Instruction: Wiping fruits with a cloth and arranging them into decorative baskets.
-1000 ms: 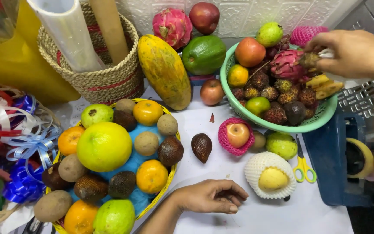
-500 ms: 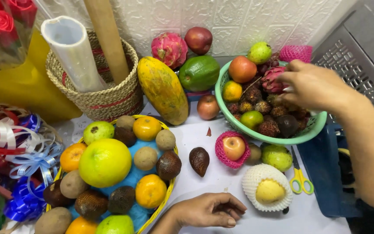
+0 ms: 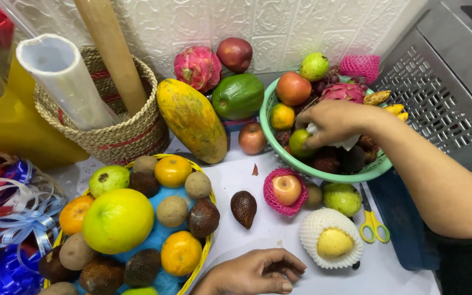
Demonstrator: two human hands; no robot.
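Note:
My right hand (image 3: pixel 333 123) reaches into the green colander bowl (image 3: pixel 323 173) of mixed fruit and is closed around something white, with a small green fruit (image 3: pixel 300 143) at its fingertips. My left hand (image 3: pixel 258 271) rests on the white table at the bottom, fingers curled, holding nothing I can see. It lies beside the yellow basket (image 3: pixel 207 248) filled with oranges, a large yellow-green citrus (image 3: pixel 117 220), brown round fruits and scaly snake fruits. A loose snake fruit (image 3: pixel 243 208) lies on the table between basket and bowl.
An apple in pink foam net (image 3: pixel 286 189), a yellow fruit in white net (image 3: pixel 332 243), a green fruit (image 3: pixel 343 198) and yellow scissors (image 3: pixel 372 224) lie below the bowl. Papaya (image 3: pixel 191 119), avocado (image 3: pixel 239 96), dragon fruit (image 3: pixel 198 68) stand behind. A woven basket (image 3: pixel 117 136) with rolls and ribbons (image 3: pixel 12 229) are left.
My right hand has moved from the bowl's right rim leftward and down into the fruit and closed on something white. My left hand has stayed on the table.

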